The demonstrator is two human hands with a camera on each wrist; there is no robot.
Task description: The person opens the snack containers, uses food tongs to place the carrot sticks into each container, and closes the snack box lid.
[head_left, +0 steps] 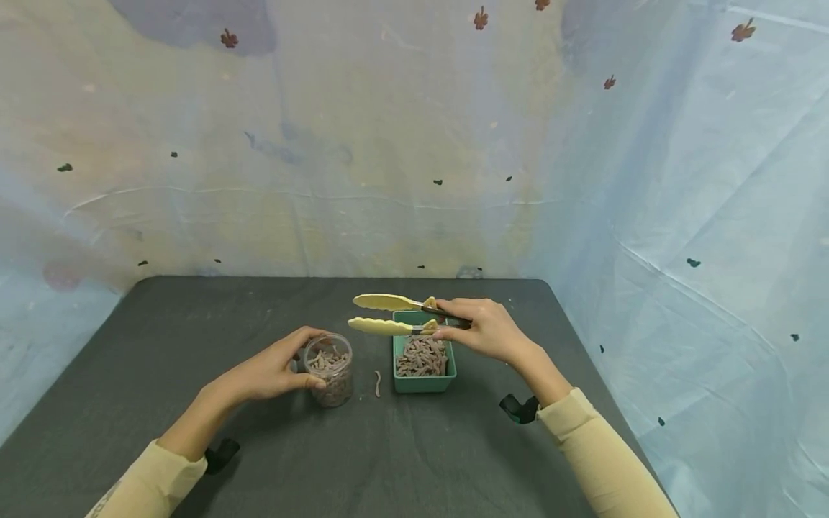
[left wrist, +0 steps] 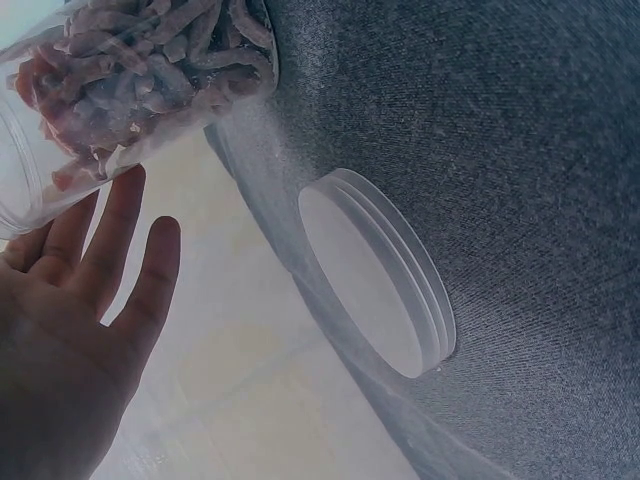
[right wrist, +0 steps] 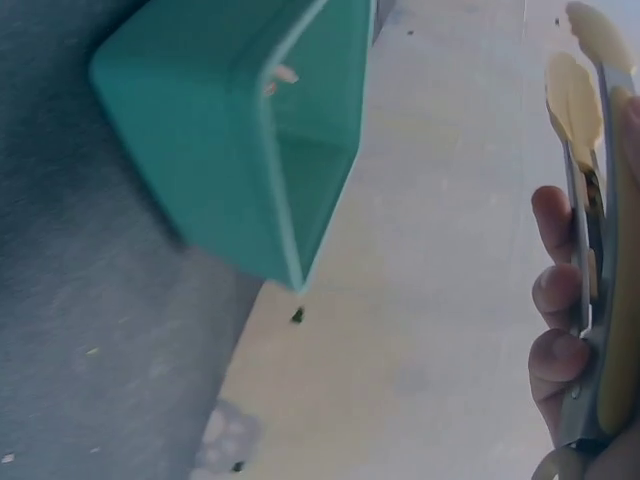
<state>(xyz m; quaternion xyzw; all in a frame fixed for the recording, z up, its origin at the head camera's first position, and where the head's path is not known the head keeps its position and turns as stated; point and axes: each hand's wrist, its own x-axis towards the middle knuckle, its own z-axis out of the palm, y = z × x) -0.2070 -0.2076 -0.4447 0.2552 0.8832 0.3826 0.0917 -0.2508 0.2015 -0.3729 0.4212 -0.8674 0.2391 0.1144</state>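
Note:
My left hand (head_left: 280,368) grips a clear plastic jar (head_left: 338,392), thumb on the near side and fingers round the far side. The jar stands open and upright on the table, holding many brown, stick-like pieces (left wrist: 150,70). My right hand (head_left: 487,327) holds tongs (head_left: 382,327) with pale yellow scalloped heads, level above a green rectangular tub (head_left: 424,385). The tongs' heads are spread apart, nothing between them, and point left towards the jar. Similar brown pieces (head_left: 421,358) lie in the tub, partly hidden behind the tongs and hand.
One loose brown piece (head_left: 378,384) lies on the dark table (head_left: 388,460) between jar and tub. The jar's clear lid (left wrist: 372,285) rests on the table by my left hand. Patterned plastic sheeting (head_left: 363,216) hangs behind the table and at its sides.

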